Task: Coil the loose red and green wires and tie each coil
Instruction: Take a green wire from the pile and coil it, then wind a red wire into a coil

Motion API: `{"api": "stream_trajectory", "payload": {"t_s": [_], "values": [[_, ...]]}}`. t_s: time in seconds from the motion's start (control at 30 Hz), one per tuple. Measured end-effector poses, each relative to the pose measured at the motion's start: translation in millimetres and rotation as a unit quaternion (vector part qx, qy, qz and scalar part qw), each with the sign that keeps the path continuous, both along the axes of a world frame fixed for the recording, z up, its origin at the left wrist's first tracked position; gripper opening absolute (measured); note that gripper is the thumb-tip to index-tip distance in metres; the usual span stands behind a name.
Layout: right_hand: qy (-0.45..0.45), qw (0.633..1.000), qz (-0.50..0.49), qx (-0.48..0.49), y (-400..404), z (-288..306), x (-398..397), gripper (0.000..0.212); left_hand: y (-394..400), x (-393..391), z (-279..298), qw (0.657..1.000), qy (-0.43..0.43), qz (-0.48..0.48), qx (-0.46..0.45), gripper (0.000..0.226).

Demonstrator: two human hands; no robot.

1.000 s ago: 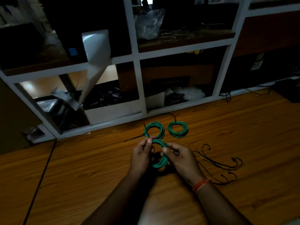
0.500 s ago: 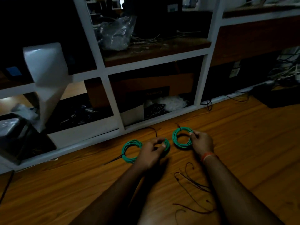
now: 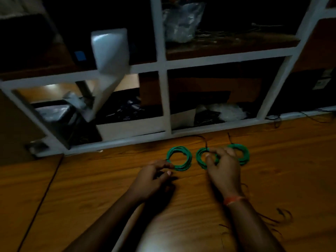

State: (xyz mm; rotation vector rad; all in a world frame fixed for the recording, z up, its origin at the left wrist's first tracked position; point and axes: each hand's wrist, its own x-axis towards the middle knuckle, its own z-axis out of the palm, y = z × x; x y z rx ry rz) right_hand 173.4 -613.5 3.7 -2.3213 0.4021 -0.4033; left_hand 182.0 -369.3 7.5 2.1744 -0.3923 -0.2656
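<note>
On the wooden floor [image 3: 91,188], left coil [image 3: 179,158] at the curled left hand [image 3: 154,176], middle coil [image 3: 204,158] under the right hand's [image 3: 222,169] loosely bent fingers

The table [image 3: 91,188] is showing as brown wood with a visible grain and a soft sheen. The three green wire coils [image 3: 179,158] are looking like smooth plastic-coated wire. The far shelf frame [image 3: 164,99] is appearing painted white and matt, with a crinkled clear plastic bag [image 3: 181,22] glinting on it.
</note>
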Motion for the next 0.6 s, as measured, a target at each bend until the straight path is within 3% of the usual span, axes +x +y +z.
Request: {"api": "stream_trajectory", "payload": {"t_s": [0.27, 0.6], "values": [[-0.026, 0.964, 0.253, 0.079, 222.7, -9.5, -49.3, 0.011, 203.1, -86.6, 18.6, 0.982, -0.047, 0.176, 0.052, 0.021], [-0.026, 0.907, 0.416, 0.059, 506.8, 10.2, -104.6, 0.013, 465.2, -209.4, 31.9, 0.941, -0.090, 0.324, 0.035, 0.021]]}}
